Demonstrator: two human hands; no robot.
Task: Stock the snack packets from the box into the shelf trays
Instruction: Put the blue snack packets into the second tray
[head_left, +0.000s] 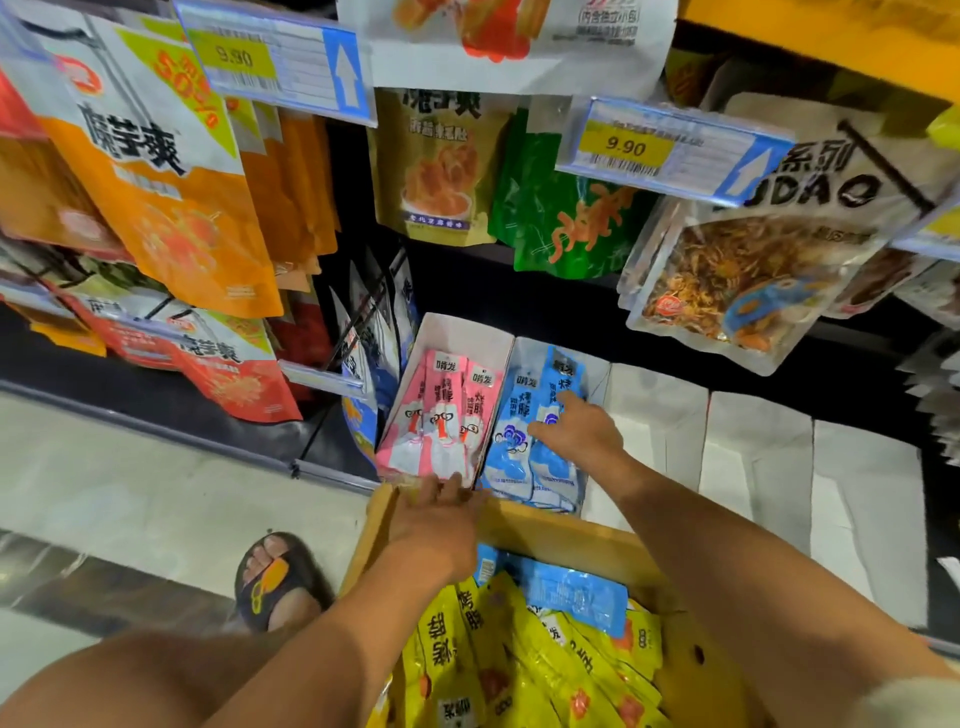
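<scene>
A cardboard box (571, 538) sits low in front of me, full of yellow snack packets (493, 654) with a few blue packets (576, 592) on top. My left hand (436, 525) holds the box's far rim near its left corner. On the bottom shelf stand white trays: one (457, 332) holds pink packets (441, 421), and the one beside it (597, 371) holds blue packets (511, 457). My right hand (576, 434) lies flat on those blue packets with fingers spread and nothing gripped.
More white trays (758, 457) line the shelf to the right of the blue one. Hanging snack bags (171, 208) and price tags (660, 150) crowd the space above. A foot in a sandal (275, 582) rests on the pale floor at the left.
</scene>
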